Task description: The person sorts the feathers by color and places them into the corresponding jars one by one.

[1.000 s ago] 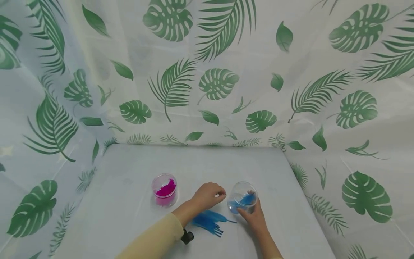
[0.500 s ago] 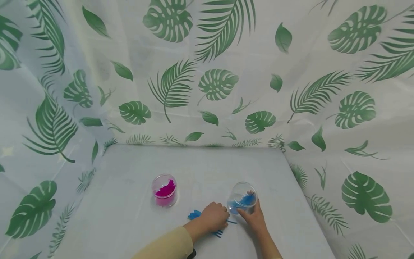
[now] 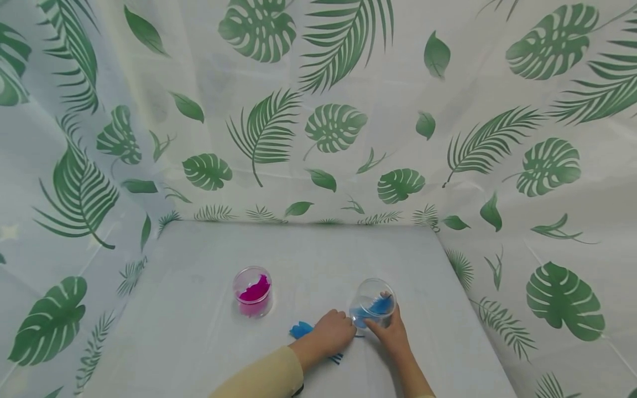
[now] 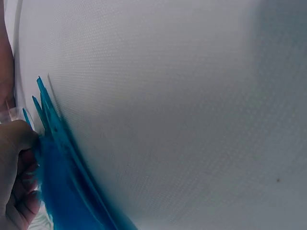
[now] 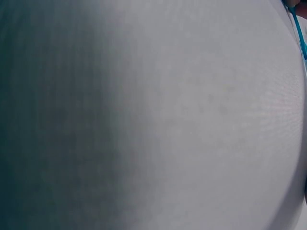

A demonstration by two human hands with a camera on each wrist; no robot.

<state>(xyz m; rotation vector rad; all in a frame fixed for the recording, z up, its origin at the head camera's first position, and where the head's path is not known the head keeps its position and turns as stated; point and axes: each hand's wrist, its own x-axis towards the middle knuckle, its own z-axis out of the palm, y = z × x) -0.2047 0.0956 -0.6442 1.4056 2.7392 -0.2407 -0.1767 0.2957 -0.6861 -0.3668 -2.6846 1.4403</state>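
Observation:
My left hand [image 3: 334, 333] is over a small pile of blue feathers [image 3: 301, 330] on the table. In the left wrist view, its thumb and curled fingers [image 4: 29, 203] pinch at the edge of the blue feathers [image 4: 67, 187], near the bare quills. Part of the pile is hidden under the hand. My right hand [image 3: 393, 331] grips a clear round plastic jar [image 3: 372, 287], tilted, with blue feathers inside it. The left fingertips are close to the jar's left side. A blue quill [image 5: 298, 26] shows at the top right corner of the right wrist view.
A second clear jar [image 3: 252, 276] with magenta feathers [image 3: 256, 290] stands to the left. The white table [image 3: 298, 249] ends at a leaf-printed curtain [image 3: 328, 160] behind and at both sides.
My left hand has come down onto the blue feathers from above them, then shifted slightly right towards the jar. One quill by the jar has moved a little. My right hand has stayed on its jar.

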